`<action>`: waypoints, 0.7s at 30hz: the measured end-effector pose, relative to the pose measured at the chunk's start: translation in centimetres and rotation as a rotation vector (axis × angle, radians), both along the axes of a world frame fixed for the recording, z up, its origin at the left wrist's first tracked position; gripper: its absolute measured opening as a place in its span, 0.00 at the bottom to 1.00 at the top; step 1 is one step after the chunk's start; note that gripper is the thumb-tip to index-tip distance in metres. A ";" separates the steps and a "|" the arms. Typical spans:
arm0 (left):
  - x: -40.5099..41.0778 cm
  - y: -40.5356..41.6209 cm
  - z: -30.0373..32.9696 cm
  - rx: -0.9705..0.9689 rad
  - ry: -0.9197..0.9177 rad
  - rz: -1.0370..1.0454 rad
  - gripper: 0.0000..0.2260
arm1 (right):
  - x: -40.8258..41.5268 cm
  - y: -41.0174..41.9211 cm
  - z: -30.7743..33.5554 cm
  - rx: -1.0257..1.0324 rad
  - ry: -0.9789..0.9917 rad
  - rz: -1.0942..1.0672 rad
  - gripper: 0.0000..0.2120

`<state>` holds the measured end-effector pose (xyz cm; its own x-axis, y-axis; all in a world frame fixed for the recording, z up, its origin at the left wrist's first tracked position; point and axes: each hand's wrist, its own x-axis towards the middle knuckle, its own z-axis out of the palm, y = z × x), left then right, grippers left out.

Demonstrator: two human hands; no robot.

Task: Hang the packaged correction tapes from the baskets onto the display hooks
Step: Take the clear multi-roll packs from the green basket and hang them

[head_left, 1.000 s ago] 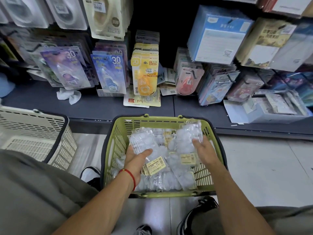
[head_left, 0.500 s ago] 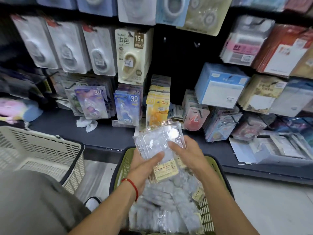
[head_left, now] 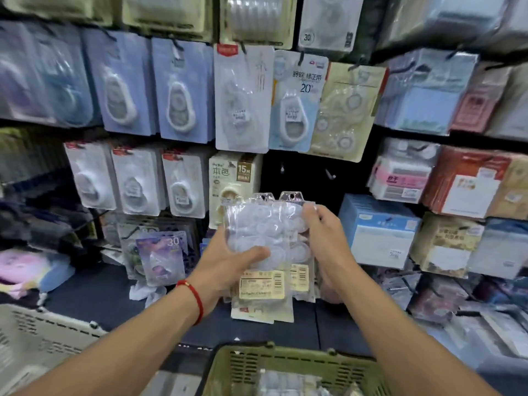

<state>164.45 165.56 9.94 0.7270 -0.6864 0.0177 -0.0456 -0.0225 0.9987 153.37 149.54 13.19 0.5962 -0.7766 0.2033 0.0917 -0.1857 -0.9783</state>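
I hold a stack of clear packaged correction tapes (head_left: 267, 241) upright in front of the display wall. My left hand (head_left: 228, 267) grips the stack from the left, thumb across its front. My right hand (head_left: 325, 241) pinches its upper right edge. The packs' hang holes at the top sit just below two bare display hooks (head_left: 330, 175) on a dark gap of the wall. Yellow barcode labels show on the packs' lower part. The green basket (head_left: 288, 364) below holds more clear packs.
Carded correction tapes (head_left: 243, 98) hang in dense rows above and left of the gap. Boxed stationery (head_left: 377, 230) fills the right. A beige basket (head_left: 34, 338) stands at lower left. A dark shelf ledge (head_left: 94, 292) runs under the display.
Both hands lifted the stack of packs out of the green basket and raised it to the wall. The view tilted upward from the basket to the hooks.
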 end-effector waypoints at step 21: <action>1.8 0.6 2.3 -0.030 -0.146 0.431 0.41 | 6.3 -2.7 2.0 -0.309 -0.073 -0.173 0.20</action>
